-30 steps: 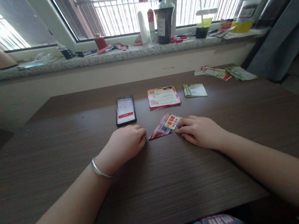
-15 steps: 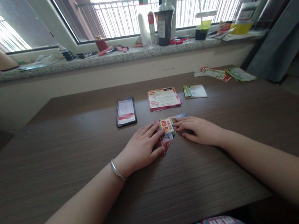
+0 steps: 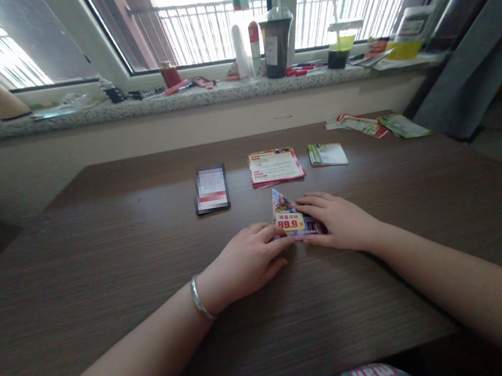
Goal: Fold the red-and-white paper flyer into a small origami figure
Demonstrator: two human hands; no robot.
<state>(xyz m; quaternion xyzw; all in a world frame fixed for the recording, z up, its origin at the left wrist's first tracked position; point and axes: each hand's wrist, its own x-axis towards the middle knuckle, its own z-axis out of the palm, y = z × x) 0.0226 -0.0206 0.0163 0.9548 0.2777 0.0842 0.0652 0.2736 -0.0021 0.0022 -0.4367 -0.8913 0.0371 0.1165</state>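
A folded leaflet, triangular and printed in colour with "89.9" on a yellow patch, lies on the brown table between my hands. One pointed corner faces away from me, toward the window. My left hand rests at its lower left edge, fingers stretched out and fingertips touching the paper. On the right side, my right hand lies with its fingers apart over the paper, thumb near the bottom edge. Part of the leaflet's right side is hidden under those fingers. A silver bracelet circles my left wrist.
Beyond the hands lie a phone, a stack of printed leaflets and a smaller pile of cards. More leaflets sit at the table's far right. Bottles and a dark lidded cup line the stone windowsill.
The folded leaflet has turned about a quarter turn counterclockwise, so its print now reads upright to me. My left hand has shifted slightly toward me; my right hand reaches further over the paper.
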